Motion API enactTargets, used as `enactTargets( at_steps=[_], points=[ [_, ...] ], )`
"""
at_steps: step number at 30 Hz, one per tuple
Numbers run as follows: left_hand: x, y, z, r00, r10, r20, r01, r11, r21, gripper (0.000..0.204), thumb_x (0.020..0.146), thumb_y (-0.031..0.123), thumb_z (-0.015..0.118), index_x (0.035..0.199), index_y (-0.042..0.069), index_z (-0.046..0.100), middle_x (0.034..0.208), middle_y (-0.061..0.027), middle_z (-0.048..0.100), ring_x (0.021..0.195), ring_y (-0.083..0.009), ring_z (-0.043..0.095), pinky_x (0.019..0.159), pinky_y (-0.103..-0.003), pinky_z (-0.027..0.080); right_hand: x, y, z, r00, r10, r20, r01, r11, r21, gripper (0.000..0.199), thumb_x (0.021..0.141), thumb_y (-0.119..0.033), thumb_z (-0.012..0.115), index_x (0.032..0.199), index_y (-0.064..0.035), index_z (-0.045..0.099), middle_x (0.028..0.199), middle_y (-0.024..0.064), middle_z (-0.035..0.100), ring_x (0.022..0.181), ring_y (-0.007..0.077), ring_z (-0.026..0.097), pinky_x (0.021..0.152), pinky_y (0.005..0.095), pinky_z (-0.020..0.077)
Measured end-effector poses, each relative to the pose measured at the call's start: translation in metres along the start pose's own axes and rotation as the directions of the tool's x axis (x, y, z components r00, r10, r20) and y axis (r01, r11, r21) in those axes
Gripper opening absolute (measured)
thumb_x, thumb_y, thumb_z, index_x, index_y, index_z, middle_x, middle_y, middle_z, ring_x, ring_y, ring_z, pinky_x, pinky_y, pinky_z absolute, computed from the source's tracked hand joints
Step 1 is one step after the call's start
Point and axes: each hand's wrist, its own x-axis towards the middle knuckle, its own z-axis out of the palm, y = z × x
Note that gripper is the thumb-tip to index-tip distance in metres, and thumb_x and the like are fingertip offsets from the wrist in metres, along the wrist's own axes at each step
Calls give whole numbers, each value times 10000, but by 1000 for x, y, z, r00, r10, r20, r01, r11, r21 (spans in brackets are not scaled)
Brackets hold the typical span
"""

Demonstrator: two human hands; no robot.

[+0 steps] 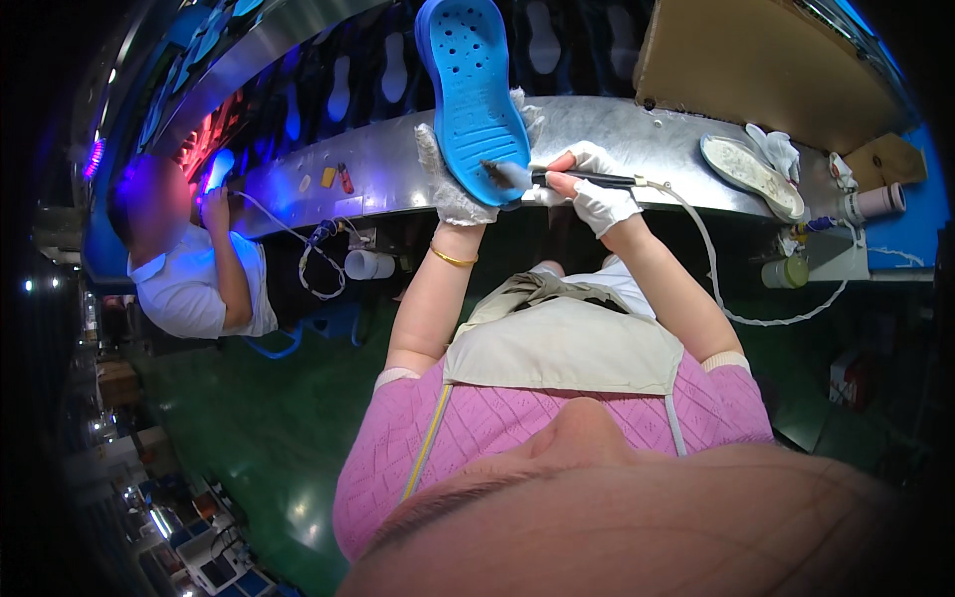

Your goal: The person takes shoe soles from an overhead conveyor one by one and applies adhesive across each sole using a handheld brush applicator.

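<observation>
A bright blue shoe sole (476, 109), with small holes in its upper part and ridges lower down, is tilted up over the bench edge. My left hand (443, 189), in a fuzzy white glove, grips it around the heel end from beneath; some fingers are hidden behind it. My right hand (602, 196), in a white glove with bare fingertips, pinches a black-handled brush (597, 180). Its bristles, dark with a whitish part, touch or hover just over the heel area; I cannot tell which. A pale hose (711, 249) runs from the brush handle's rear.
Beyond the metal bench (587, 124), several soles (395, 70) lie in a dark row. A cardboard box (756, 60) stands at the far right, near a whitish sole (751, 171). A green-lidded jar (786, 272) sits below the bench edge. A co-worker (194, 279) sits at the left.
</observation>
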Motion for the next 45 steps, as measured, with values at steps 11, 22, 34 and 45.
enactTargets(
  at_steps=[11, 22, 34, 45],
  points=[
    [13, 18, -11, 988, -137, 74, 137, 991, 4, 889, 810, 654, 453, 1392, 4, 285, 1354, -259, 380, 1211, -397, 432, 1065, -504, 300, -8, 13, -8, 938, 236, 254, -214, 971, -110, 102, 797, -47, 647, 868, -13, 583, 833, 120, 640, 670, 149, 628, 602, 255, 497],
    [22, 30, -9, 947, -317, -54, 318, 948, 17, 655, 903, 508, 427, 1262, -39, 452, 1191, -221, 548, 1044, -331, 579, 903, -443, 483, 12, -16, -4, 717, -450, 532, 686, 592, -424, 202, 680, 65, 647, 845, -45, 609, 893, 100, 601, 847, 233, 585, 772, 321, 479],
    [40, 31, -1, 804, -491, -334, 579, 775, 255, 408, 897, 378, 545, 1004, -8, 625, 898, -154, 668, 768, -225, 665, 692, -318, 562, 31, -30, -16, 933, 64, 353, 89, 912, -400, 147, 689, 58, 680, 786, -32, 618, 878, 80, 654, 822, 165, 621, 763, 275, 509],
    [40, 26, 6, 745, -565, -354, 665, 584, 466, 546, 889, 461, 516, 1166, -10, 541, 1018, -194, 626, 797, -256, 669, 660, -371, 584, 40, -45, -34, 866, -91, 491, 406, 701, -586, 140, 691, -8, 720, 778, -42, 616, 788, 56, 644, 806, 154, 634, 700, 272, 499]
  ],
)
